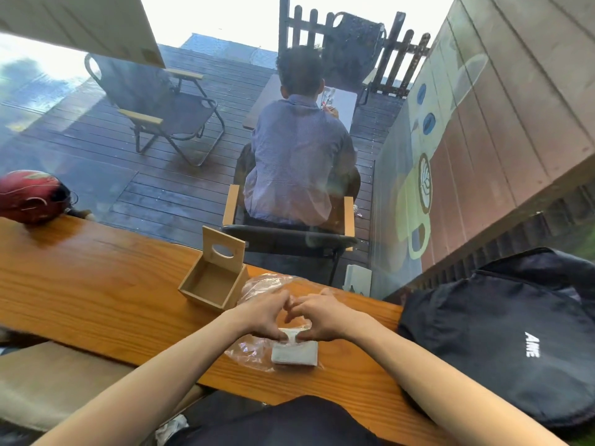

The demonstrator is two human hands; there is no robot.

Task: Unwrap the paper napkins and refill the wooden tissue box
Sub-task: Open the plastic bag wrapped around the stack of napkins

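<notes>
A white stack of paper napkins point(294, 352) lies on the wooden counter point(96, 284), partly inside a clear plastic wrapper point(249, 349). My left hand point(264, 313) and my right hand point(325, 317) meet over the stack, fingertips touching, both pinching the wrapper at the stack's far edge. The wooden tissue box point(209, 281) stands just left of my hands, its body open and bare inside. Its lid point(223, 249) with an oval slot is tipped up at the back.
A black bag point(515, 333) rests on the counter at the right. A red helmet point(30, 196) sits at the far left edge. Beyond a glass pane, a person sits with their back to me on a deck with folding chairs.
</notes>
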